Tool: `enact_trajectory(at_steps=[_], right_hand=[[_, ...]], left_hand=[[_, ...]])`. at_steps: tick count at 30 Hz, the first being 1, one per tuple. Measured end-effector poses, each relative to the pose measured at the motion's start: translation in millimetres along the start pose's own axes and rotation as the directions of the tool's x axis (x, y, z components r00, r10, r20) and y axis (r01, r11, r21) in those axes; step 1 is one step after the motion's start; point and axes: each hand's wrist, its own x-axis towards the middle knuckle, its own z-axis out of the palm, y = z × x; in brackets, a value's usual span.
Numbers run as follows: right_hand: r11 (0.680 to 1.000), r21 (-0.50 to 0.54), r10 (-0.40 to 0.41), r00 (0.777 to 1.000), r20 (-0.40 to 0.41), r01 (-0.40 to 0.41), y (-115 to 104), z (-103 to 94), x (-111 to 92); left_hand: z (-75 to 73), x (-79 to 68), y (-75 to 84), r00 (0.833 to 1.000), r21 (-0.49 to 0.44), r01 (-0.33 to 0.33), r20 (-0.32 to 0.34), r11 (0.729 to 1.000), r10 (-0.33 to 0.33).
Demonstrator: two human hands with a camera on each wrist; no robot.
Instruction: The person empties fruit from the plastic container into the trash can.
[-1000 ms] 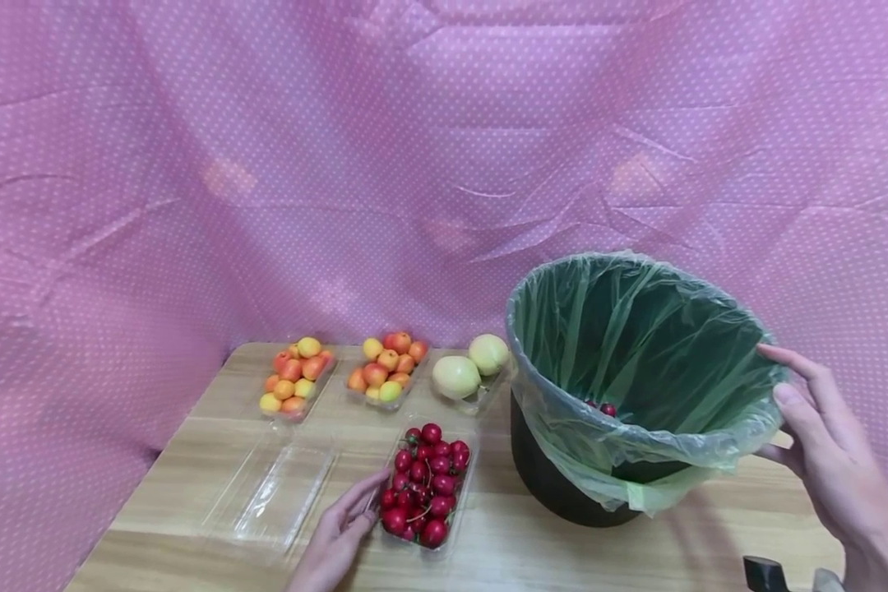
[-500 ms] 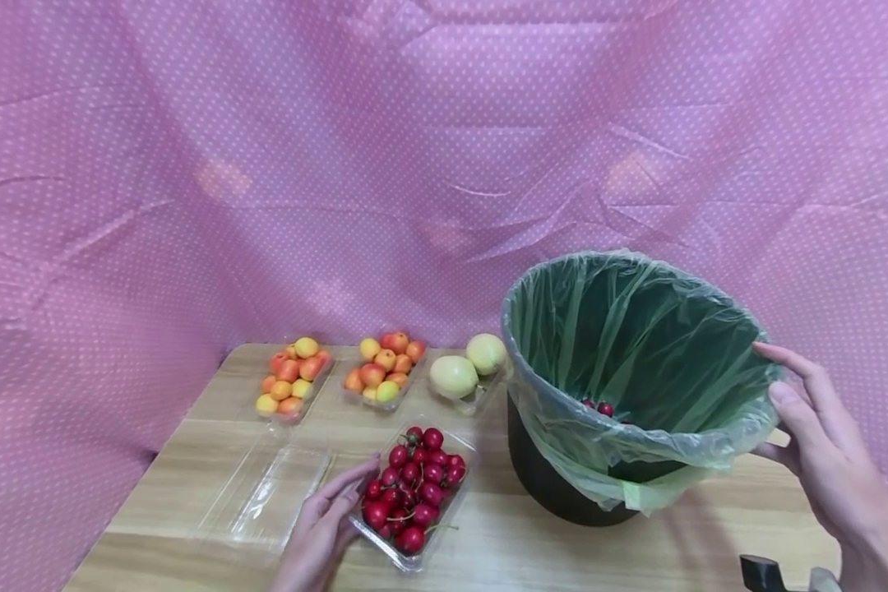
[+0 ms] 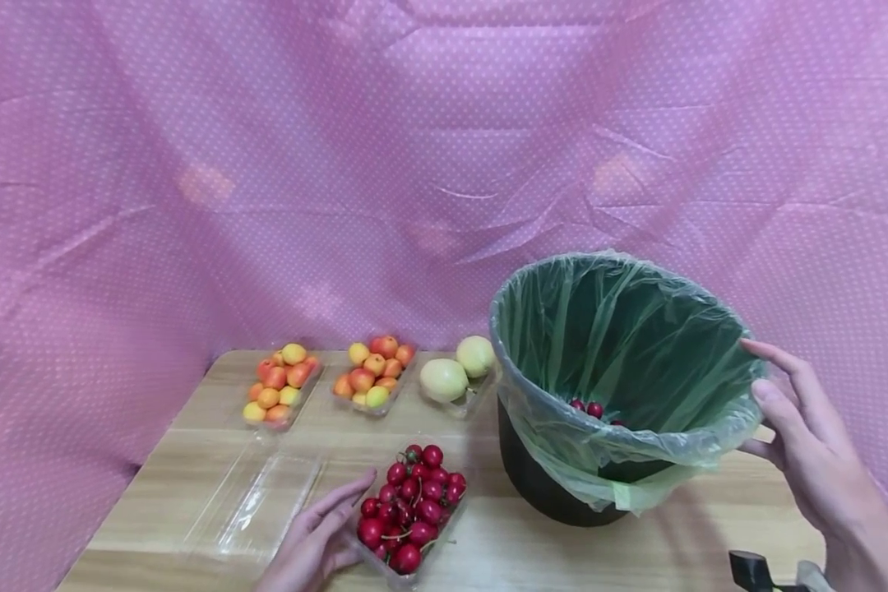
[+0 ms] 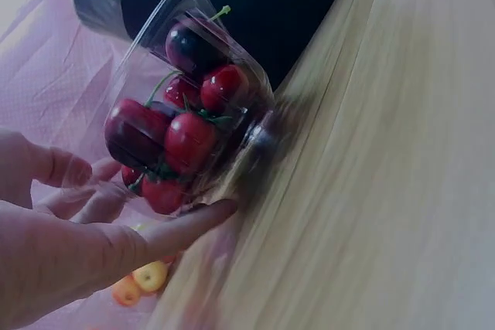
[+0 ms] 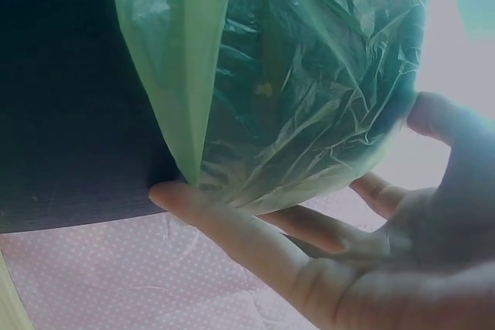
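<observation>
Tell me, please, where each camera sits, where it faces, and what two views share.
Head: on the head, facing forward and down; left hand and right hand show.
Left wrist: on that wrist, facing the red fruit; left hand shows.
Right wrist: on that wrist, facing the lined bin; right hand shows.
Shared by head and left wrist: the red fruit and the lined bin.

On our wood-grain worktop (image 3: 562,559) we see two orange-fruit tubs (image 3: 305,398) (image 3: 395,395), a pale-fruit tub (image 3: 462,409), a clear plastic tray (image 3: 262,501) and a black bin (image 3: 533,483).

Right hand (image 3: 807,432) bare; black, grey piece (image 3: 750,569) near wrist (image 3: 854,514).
</observation>
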Motion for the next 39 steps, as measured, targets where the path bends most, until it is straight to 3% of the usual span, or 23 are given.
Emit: enact_trajectory(at_steps=[3, 9, 18, 24, 30, 35, 39], right_hand=[[0.999, 0.036, -0.002, 0.999, -0.033, 0.003, -2, 2.8, 0], [0.999, 0.016, 0.034, 0.993, -0.113, -0.032, -6, 7.3, -1], [0.999, 0.002, 0.046, 0.989, -0.138, -0.047, -5, 12.8, 3], [0.999, -0.004, 0.044, 0.989, -0.143, -0.045, -5, 9.6, 0], [0.999, 0.028, 0.044, 0.990, -0.131, -0.041, -2, 7.6, 0], [0.999, 0.036, 0.039, 0.992, -0.122, -0.035, -2, 6.7, 0], [0.998, 0.054, 0.034, 0.993, -0.117, -0.028, -3, 7.0, 0]], left_hand=[[-1.4, -0.8, -1.4, 0.996, -0.059, 0.022, 0.086, 0.998, -0.017], [-3.2, -0.5, -0.4, 0.980, -0.101, -0.009, 0.195, 0.995, 0.029], [-8.7, -12.1, 4.2, 0.978, -0.025, -0.107, 0.178, 0.994, 0.110], [-10.2, -14.0, 15.3, 0.966, -0.115, -0.148, 0.199, 0.982, 0.168], [-10.3, -18.9, 31.4, 0.967, -0.203, -0.122, 0.196, 0.971, 0.163], [-7.1, -16.1, 44.8, 0.942, -0.169, -0.216, 0.224, 0.962, 0.251], [-3.0, -13.8, 54.5, 0.925, -0.068, -0.306, 0.214, 0.950, 0.313]])
